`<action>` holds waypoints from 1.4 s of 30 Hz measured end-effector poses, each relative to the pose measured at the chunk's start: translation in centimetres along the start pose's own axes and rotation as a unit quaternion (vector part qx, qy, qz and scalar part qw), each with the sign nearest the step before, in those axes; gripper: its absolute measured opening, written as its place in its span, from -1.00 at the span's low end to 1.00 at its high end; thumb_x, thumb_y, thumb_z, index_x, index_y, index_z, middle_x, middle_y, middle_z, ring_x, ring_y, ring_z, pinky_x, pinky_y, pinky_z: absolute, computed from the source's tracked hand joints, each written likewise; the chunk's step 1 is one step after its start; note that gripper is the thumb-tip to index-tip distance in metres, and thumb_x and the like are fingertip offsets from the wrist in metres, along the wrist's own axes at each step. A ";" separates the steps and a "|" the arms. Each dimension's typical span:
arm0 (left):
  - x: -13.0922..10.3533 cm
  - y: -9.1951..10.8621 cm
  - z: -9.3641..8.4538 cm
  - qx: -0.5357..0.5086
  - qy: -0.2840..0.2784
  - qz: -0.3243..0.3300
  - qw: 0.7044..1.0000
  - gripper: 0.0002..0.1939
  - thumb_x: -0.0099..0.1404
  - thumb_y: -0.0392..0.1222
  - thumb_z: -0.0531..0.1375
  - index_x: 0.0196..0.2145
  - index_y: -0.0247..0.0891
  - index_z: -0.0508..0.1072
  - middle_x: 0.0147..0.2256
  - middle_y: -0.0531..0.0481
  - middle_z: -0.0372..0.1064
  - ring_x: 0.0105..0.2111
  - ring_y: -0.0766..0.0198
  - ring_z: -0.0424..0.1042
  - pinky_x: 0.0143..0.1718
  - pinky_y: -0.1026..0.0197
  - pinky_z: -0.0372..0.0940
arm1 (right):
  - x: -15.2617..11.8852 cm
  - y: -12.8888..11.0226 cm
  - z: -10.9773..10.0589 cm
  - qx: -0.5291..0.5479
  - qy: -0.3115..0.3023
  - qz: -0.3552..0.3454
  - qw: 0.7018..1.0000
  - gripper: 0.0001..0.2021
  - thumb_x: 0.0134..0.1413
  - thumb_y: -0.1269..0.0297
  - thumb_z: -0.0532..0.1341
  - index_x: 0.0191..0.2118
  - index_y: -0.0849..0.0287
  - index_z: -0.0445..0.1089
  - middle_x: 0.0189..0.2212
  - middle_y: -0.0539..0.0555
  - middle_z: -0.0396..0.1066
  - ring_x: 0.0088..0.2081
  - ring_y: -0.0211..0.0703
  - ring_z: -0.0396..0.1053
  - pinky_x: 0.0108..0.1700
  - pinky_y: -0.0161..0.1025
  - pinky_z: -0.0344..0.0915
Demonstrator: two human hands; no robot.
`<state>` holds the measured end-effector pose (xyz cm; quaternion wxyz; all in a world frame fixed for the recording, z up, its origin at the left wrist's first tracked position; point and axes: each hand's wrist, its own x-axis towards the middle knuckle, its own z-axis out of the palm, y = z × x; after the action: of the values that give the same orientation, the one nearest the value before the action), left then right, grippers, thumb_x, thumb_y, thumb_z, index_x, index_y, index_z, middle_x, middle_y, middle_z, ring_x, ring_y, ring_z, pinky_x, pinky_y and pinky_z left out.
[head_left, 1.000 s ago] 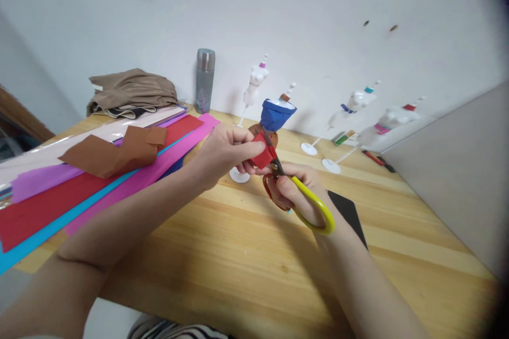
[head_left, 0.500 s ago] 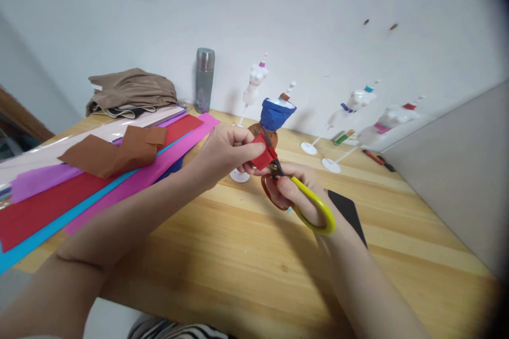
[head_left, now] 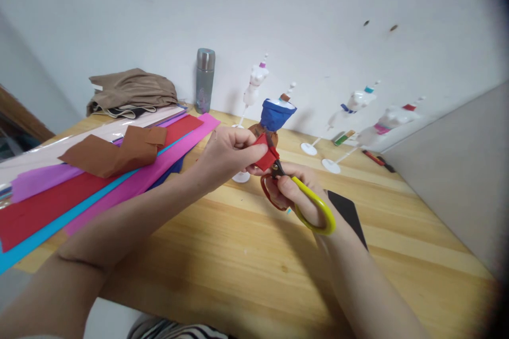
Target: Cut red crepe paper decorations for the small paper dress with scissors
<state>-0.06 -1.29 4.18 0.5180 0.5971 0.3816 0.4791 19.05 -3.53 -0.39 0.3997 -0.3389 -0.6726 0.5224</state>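
Observation:
My left hand [head_left: 234,151] pinches a small folded piece of red crepe paper [head_left: 267,154] between thumb and fingers. Around its right part lie the dark blades of the scissors [head_left: 314,201], which have one yellow and one red handle loop. My right hand [head_left: 300,193] is closed on those handles, thumb through the yellow loop. Just behind the paper stands a small mannequin with a blue top [head_left: 276,115] and a brown lower part, partly hidden by my hands and the blades.
Strips of coloured paper [head_left: 119,185] and a folded brown cloth [head_left: 133,87] lie at left. A steel flask [head_left: 205,79] stands by the wall. Other small white mannequins [head_left: 254,85] stand at the back and right. A black flat object [head_left: 347,214] lies by my right forearm.
My left hand and the red paper have shifted slightly right, deeper toward the scissors' pivot. The right hand stays almost in place.

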 end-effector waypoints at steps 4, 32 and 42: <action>0.2 -0.8 -0.1 -0.010 0.004 0.019 1.000 -0.68 0.17 -0.35 0.25 -0.71 -0.29 0.37 -0.70 0.06 0.37 -0.66 0.47 0.33 -0.60 0.42 0.17 | 0.0 0.2 0.0 0.013 -0.002 -0.015 1.000 -0.46 0.18 -0.29 0.30 -0.18 0.18 0.55 -0.63 -0.16 0.09 -0.65 -0.37 -0.03 -0.62 -0.33 -0.07; 0.2 -0.4 -0.5 -0.043 -0.033 0.005 0.999 -0.71 0.13 -0.32 0.29 -0.69 -0.31 0.38 -0.69 0.04 0.39 -0.65 0.47 0.32 -0.59 0.41 0.17 | 0.0 1.4 0.2 0.058 0.010 -0.071 0.996 -0.57 0.26 -0.17 0.30 -0.20 0.17 0.56 -0.69 -0.19 0.06 -0.69 -0.39 -0.08 -0.68 -0.37 -0.11; 0.1 -0.2 -0.5 -0.053 -0.040 -0.015 0.998 -0.73 0.13 -0.38 0.30 -0.68 -0.32 0.42 -0.69 0.05 0.41 -0.65 0.46 0.37 -0.60 0.42 0.19 | -0.1 0.8 0.4 0.042 0.011 -0.053 0.998 -0.55 0.26 -0.19 0.30 -0.20 0.17 0.56 -0.66 -0.17 0.09 -0.68 -0.39 -0.04 -0.66 -0.36 -0.07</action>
<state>-0.47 -1.01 3.99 0.5711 0.5819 0.3434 0.4662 18.82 -3.61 -1.24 0.4485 -0.2909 -0.6625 0.5246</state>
